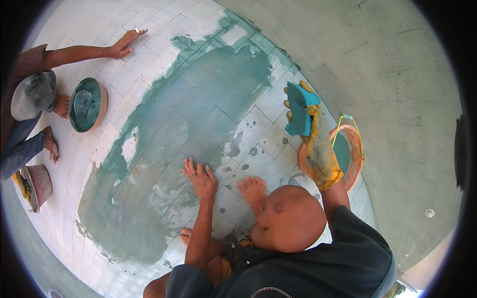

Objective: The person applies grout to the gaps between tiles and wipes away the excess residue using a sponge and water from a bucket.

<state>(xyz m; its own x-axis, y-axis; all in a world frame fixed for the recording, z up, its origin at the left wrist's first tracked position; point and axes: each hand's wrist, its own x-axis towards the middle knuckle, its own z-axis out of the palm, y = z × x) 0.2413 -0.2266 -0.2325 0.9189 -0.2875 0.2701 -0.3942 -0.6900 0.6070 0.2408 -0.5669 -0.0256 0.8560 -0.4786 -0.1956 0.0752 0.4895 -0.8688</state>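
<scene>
My left hand [200, 180] is bare and rests with spread fingers on the tiled floor [107, 141], at the edge of a broad green grout smear [203, 89]. A worn yellow rubber glove covers my right hand [316, 124], which is raised near an orange bucket [354, 171]. Its fingers wrap round a teal sponge [299, 113], with fingertips showing past the sponge's edges. Greenish water [341, 151] stands in the bucket, partly hidden by my gloved forearm. The yellow handle [363, 144] lies against the bucket's right side.
My bent knee [288, 218] and bare foot [253, 192] are close below. At the left crouches another person [30, 126], one hand [124, 45] out over the floor, beside a basin of green grout [102, 111] and a smaller bucket [42, 186]. A tiled wall [397, 74] rises at right.
</scene>
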